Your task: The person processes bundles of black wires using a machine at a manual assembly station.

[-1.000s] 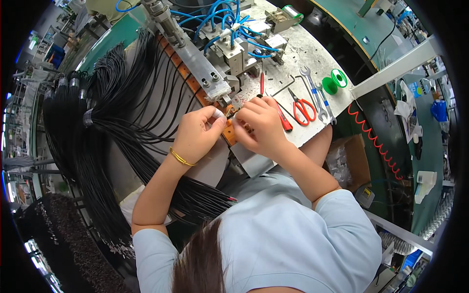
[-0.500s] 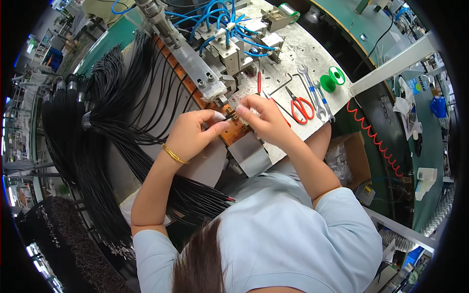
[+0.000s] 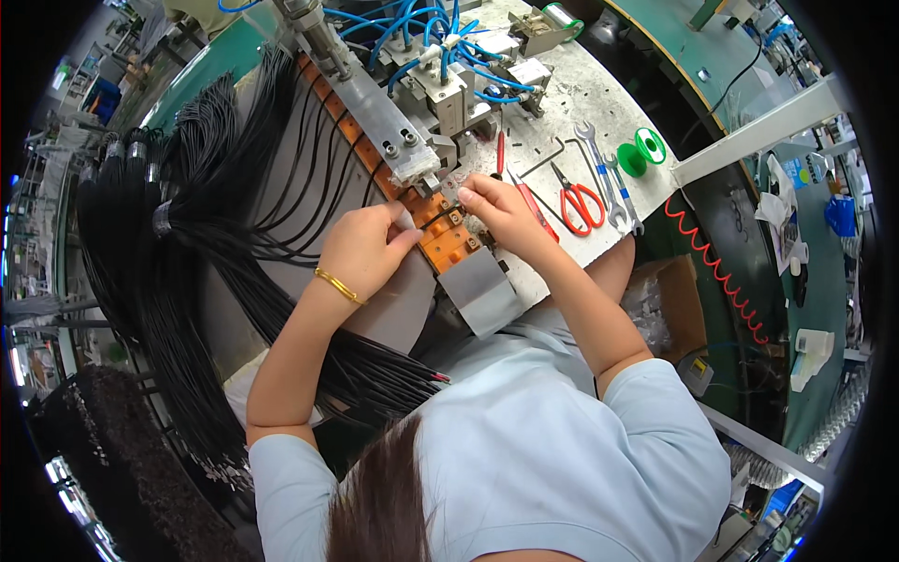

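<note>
While easing two hands slightly wider apart than a moment ago, uncovering more of the orange strip (image 3: 451, 247) below the tip of the metal arm (image 3: 386, 136). Apparently pinching the black cable (image 3: 437, 221) between thumb and forefinger of the left hand (image 3: 367, 248), right at the strip's left edge, and leaving the free stretch lying across the strip beside small fittings (image 3: 472, 244). Drawing the right hand (image 3: 506, 217) up and away from that stretch toward the arm's tip, bringing thumb and forefinger close together there, yet not showing enough to tell a pinch on something small from an empty grip. Judging by this parting, probably passing from working the cable with both hands to steadying it with the left alone. Not seeing the fit against the strip well enough to call it firm. Keeping the large bundle of black cables (image 3: 164, 281) well to the left, fanning several single strands toward the strip. Leaving red-handled scissors (image 3: 569, 189) and wrenches (image 3: 602, 171) lying untouched on the counter (image 3: 599, 94), to the right of the right hand.
</note>
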{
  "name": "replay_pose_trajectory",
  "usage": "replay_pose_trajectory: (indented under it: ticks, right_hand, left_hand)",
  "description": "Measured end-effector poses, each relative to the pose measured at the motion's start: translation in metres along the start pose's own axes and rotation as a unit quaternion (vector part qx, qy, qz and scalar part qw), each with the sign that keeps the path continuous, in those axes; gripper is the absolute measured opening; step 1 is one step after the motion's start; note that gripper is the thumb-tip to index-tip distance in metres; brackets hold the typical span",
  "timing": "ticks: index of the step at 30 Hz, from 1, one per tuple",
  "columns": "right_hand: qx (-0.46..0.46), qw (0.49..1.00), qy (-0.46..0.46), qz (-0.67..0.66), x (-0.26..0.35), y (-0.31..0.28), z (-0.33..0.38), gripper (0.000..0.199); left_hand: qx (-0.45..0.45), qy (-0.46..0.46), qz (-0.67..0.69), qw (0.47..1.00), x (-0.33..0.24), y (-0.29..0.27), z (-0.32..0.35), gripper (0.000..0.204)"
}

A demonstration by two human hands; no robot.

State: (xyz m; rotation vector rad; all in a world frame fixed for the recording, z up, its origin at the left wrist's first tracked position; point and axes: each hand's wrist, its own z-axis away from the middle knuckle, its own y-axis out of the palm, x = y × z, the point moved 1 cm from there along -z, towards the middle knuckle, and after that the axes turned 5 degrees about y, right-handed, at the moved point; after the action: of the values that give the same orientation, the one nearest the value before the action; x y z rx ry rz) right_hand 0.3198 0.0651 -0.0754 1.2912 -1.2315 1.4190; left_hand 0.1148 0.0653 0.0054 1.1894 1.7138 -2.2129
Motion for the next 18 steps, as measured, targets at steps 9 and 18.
replay_pose_trajectory:
  ticks: [9, 18]
  right_hand:
    - [-0.079, 0.95, -0.204, 0.224, 0.018, 0.0, 0.0, 0.022]
    - [-0.073, 0.988, -0.035, 0.132, -0.003, 0.002, 0.002, 0.02]
  left_hand:
    - [0.341, 0.217, -0.131, 0.905, -0.037, 0.005, 0.056, 0.022]
    - [0.112, 0.039, 0.172, 0.978, -0.029, -0.006, 0.016, 0.015]
